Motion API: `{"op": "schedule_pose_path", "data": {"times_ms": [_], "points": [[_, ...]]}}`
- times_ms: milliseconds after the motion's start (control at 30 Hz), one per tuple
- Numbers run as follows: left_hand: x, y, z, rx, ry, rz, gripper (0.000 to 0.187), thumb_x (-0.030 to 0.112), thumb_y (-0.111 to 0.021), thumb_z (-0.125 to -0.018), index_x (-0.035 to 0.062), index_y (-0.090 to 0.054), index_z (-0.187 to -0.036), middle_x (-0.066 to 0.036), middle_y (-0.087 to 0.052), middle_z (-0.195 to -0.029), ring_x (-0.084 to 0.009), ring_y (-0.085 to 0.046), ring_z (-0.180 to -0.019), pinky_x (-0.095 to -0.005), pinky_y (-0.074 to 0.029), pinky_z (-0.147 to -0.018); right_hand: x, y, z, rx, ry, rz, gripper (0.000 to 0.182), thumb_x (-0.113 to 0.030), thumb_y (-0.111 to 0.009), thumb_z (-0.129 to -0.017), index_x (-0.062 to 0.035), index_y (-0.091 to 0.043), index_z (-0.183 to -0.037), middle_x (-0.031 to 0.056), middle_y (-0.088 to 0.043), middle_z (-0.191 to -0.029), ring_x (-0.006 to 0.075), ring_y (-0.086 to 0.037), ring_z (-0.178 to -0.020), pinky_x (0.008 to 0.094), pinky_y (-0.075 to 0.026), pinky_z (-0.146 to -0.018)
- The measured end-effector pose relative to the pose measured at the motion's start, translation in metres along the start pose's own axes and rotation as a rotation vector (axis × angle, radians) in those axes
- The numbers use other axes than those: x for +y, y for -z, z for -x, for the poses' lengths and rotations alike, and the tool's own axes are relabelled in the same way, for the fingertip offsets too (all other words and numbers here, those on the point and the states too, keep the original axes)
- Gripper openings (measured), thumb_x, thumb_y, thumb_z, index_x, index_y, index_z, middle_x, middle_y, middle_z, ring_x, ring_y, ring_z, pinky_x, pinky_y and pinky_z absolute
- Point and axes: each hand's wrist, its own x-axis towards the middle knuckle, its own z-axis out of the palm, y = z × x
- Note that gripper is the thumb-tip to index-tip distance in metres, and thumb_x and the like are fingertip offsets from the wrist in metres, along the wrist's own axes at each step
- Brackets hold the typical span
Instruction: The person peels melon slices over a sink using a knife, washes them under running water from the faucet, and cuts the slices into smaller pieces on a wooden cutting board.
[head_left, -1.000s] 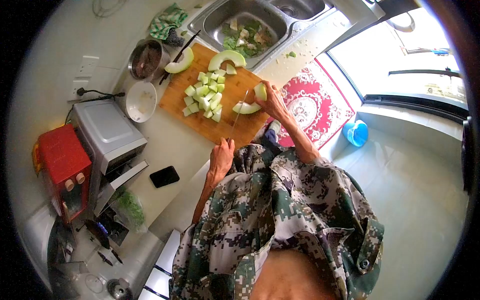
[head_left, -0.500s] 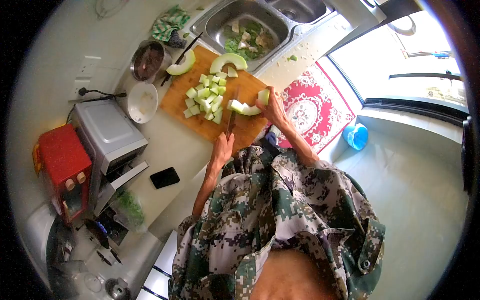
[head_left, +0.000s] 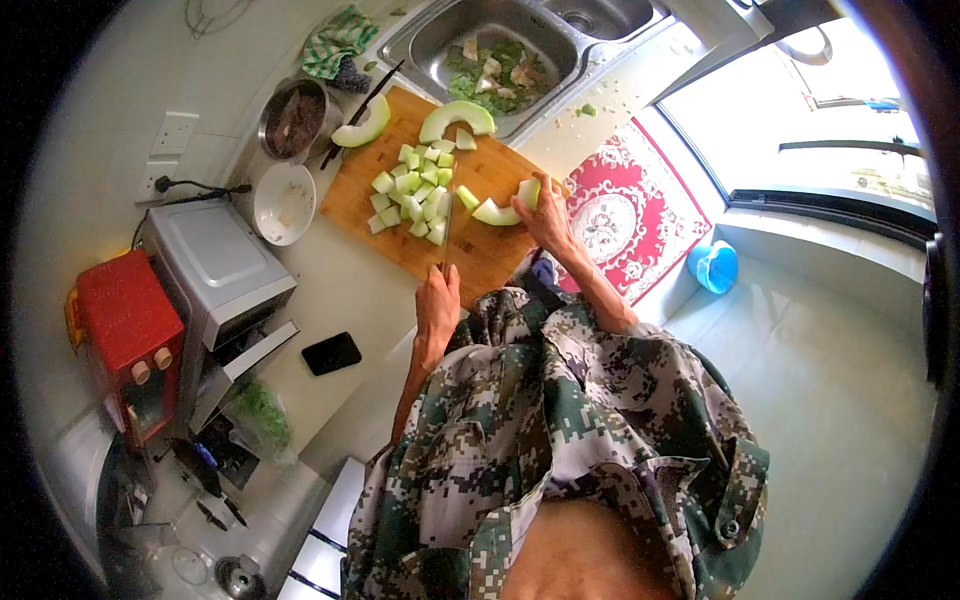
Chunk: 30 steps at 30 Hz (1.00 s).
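Note:
My left hand [head_left: 437,300] is closed round the handle of a knife [head_left: 448,228], whose narrow blade points away from me over the wooden cutting board [head_left: 480,262]. My right hand [head_left: 541,213] grips the far end of a curved pale green melon slice [head_left: 493,213] at the board's right side. Between blade and slice lies one loose cut piece [head_left: 467,197]. Left of the knife is a heap of melon chunks [head_left: 408,190]. Two more curved pieces, a melon wedge [head_left: 458,120] and another wedge [head_left: 366,122], rest along the board's far side.
Beyond the board is a steel sink [head_left: 425,52] holding leaves and peelings. To its left stand a metal pot [head_left: 325,110] with dark contents and a white bowl [head_left: 284,205]. A phone [head_left: 331,354] lies on the counter near a silver appliance [head_left: 215,255].
The knife and my left hand have shifted slightly left, to the edge of the chunks. A piece now lies apart from the slice, which my right hand still holds.

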Motion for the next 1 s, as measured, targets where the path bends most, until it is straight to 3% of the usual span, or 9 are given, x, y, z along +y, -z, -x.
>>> {"op": "schedule_pose_path", "data": {"times_ms": [200, 267, 300, 433, 567, 667, 767, 933, 1000], "points": [[-0.007, 0.001, -0.006, 0.053, -0.079, -0.091, 0.03, 0.025, -0.049, -0.096, -0.0032, -0.049, -0.086, -0.023, -0.06, -0.066, -0.0399, -0.062, -0.062, -0.0458, -0.047, -0.05, -0.012, 0.007, 0.006, 0.008, -0.011, 0.033, 0.066, -0.024, -0.07, -0.081, 0.0023, -0.036, -0.131, 0.0363, -0.047, -0.115, 0.0461, -0.057, -0.093, 0.0475, -0.049, -0.083], [-0.008, 0.0, -0.003, 0.158, -0.11, -0.152, 0.029, 0.024, -0.05, -0.096, -0.0021, -0.049, -0.085, -0.023, -0.06, -0.067, -0.0389, -0.063, -0.062, -0.0454, -0.049, -0.05, -0.046, 0.028, 0.01, 0.05, 0.135, 0.256, 0.065, -0.023, -0.07, -0.081, 0.0021, -0.037, -0.13, 0.0323, -0.047, -0.114, 0.0431, -0.057, -0.093, 0.0465, -0.048, -0.083], [-0.008, 0.001, -0.001, 0.159, -0.101, -0.15, 0.029, 0.024, -0.05, -0.096, -0.0021, -0.049, -0.085, -0.023, -0.06, -0.067, -0.0389, -0.063, -0.062, -0.0454, -0.049, -0.05, -0.062, 0.028, 0.011, 0.078, 0.186, 0.173, 0.055, -0.022, -0.07, -0.081, 0.0002, -0.046, -0.124, 0.0242, -0.052, -0.107, 0.0385, -0.056, -0.095, 0.0442, -0.048, -0.082], [-0.003, 0.009, -0.003, 0.184, -0.109, -0.34, 0.027, 0.024, -0.051, -0.096, -0.0015, -0.05, -0.086, -0.023, -0.061, -0.068, -0.0386, -0.063, -0.062, -0.0458, -0.049, -0.051, -0.091, 0.004, -0.009, -0.162, 0.436, 0.054, 0.027, -0.017, -0.068, -0.082, -0.0043, -0.062, -0.105, 0.0143, -0.06, -0.099, 0.0311, -0.06, -0.091, 0.0403, -0.05, -0.077], [-0.001, 0.017, 0.002, 0.123, -0.074, -0.12, 0.027, 0.024, -0.052, -0.095, -0.0017, -0.05, -0.086, -0.023, -0.062, -0.068, -0.0396, -0.063, -0.061, -0.0464, -0.05, -0.052, -0.086, 0.008, -0.025, 0.026, 0.187, -0.142, 0.021, -0.009, -0.062, -0.082, -0.0039, -0.063, -0.103, 0.0156, -0.062, -0.091, 0.0326, -0.064, -0.079, 0.0397, -0.052, -0.072], [-0.014, -0.003, 0.012, 0.027, -0.187, -0.113, 0.029, 0.025, -0.053, -0.094, -0.0027, -0.05, -0.088, -0.024, -0.061, -0.066, -0.0407, -0.062, -0.061, -0.0467, -0.049, -0.052, -0.047, 0.03, -0.015, 0.22, 0.263, 0.157, 0.037, -0.017, -0.067, -0.083, -0.0047, -0.06, -0.117, 0.0172, -0.06, -0.108, 0.0281, -0.063, -0.083, 0.0383, -0.051, -0.074], [-0.009, -0.016, 0.017, -0.01, -0.169, -0.144, 0.031, 0.027, -0.052, -0.095, -0.0034, -0.05, -0.089, -0.025, -0.06, -0.062, -0.0417, -0.062, -0.059, -0.0475, -0.049, -0.05, -0.014, 0.029, -0.011, 0.094, 0.095, 0.241, 0.046, -0.02, -0.069, -0.082, -0.0039, -0.055, -0.123, 0.0217, -0.055, -0.113, 0.0314, -0.062, -0.087, 0.0411, -0.05, -0.078], [0.001, -0.012, 0.017, -0.084, -0.136, -0.141, 0.031, 0.027, -0.049, -0.096, -0.0032, -0.05, -0.088, -0.025, -0.061, -0.065, -0.0415, -0.063, -0.063, -0.0474, -0.05, -0.054, -0.002, 0.019, -0.009, -0.009, 0.083, 0.175, 0.05, -0.023, -0.072, -0.08, -0.0031, -0.054, -0.123, 0.024, -0.056, -0.108, 0.0326, -0.061, -0.088, 0.0417, -0.049, -0.08], [0.001, -0.011, 0.015, -0.084, -0.134, -0.154, 0.031, 0.027, -0.049, -0.096, -0.0034, -0.05, -0.088, -0.025, -0.061, -0.066, -0.0414, -0.063, -0.064, -0.0475, -0.05, -0.054, 0.001, 0.018, -0.012, -0.041, 0.035, 0.129, 0.052, -0.025, -0.073, -0.078, -0.0058, -0.054, -0.123, 0.0259, -0.055, -0.113, 0.0415, -0.056, -0.103, 0.0455, -0.047, -0.087]]}}
